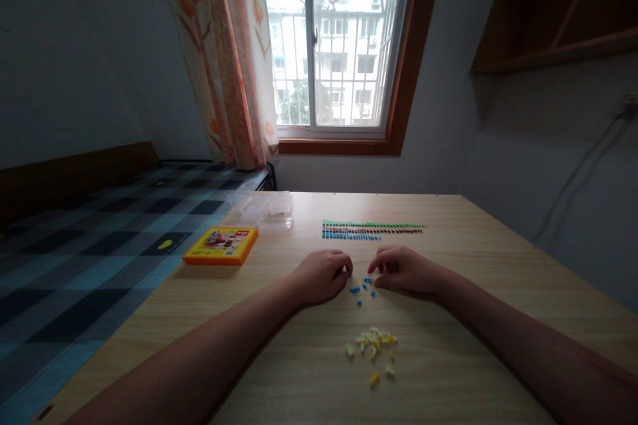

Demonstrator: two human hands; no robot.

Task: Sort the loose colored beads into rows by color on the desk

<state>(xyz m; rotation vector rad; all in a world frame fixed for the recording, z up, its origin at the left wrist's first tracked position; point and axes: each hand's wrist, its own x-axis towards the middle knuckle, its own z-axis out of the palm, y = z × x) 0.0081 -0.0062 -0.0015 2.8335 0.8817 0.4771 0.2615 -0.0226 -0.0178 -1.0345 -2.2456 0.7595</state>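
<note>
Small loose blue building bricks [355,290] are scattered on the table between my two hands. My left hand [323,277] rests at their left side, its fingers curled down and pinched, with a bit of blue showing at the fingertips. Across from it, my right hand [403,271] has its thumb and forefinger apart, close beside several blue bricks, and I see nothing held in it. Beyond the hands lie long straight rows of tiny pieces: a green row [369,224], a dark brown row [369,230] and a shorter blue row [343,236].
Nearer me is a loose pile of pale and bright yellow bricks [376,339]. On the left stand an orange-yellow box [220,246] with a printed lid and a clear plastic container [269,209]. A checked bed [109,246] adjoins the wooden table [498,246].
</note>
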